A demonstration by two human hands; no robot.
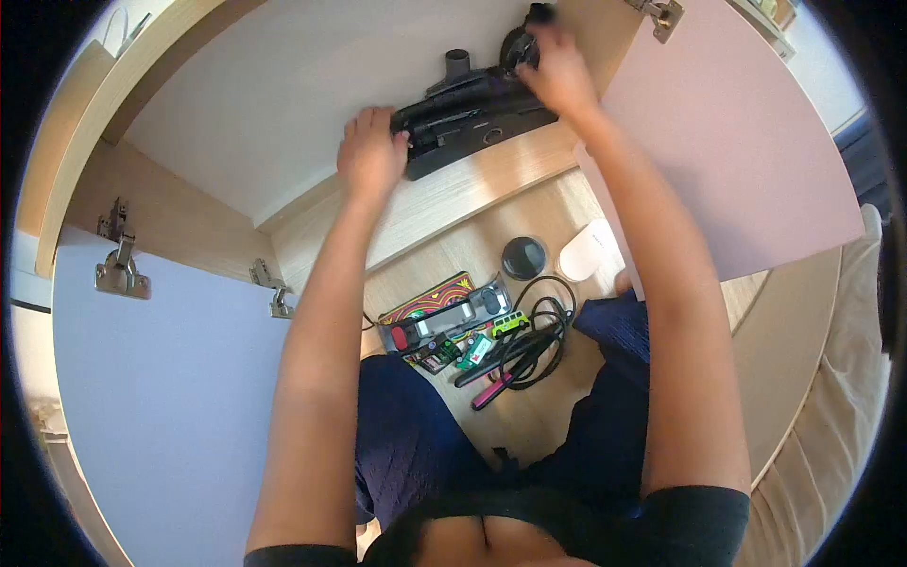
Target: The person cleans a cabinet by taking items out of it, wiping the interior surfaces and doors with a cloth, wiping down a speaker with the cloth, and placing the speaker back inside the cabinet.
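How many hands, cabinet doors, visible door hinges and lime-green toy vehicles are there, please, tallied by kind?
Hands: 2 (left hand, right hand)
Cabinet doors: 2 (blue door, pink door)
Visible door hinges: 3
Lime-green toy vehicle: 1
Total: 8

Cables [564,312] on floor [557,203] — before cabinet [425,210], between its open doors [179,397].

Pale blue door [179,397] left, pink door [727,142] right, lime-green toy bus [510,324], and a case [425,300] swirling yellow, pink and green!
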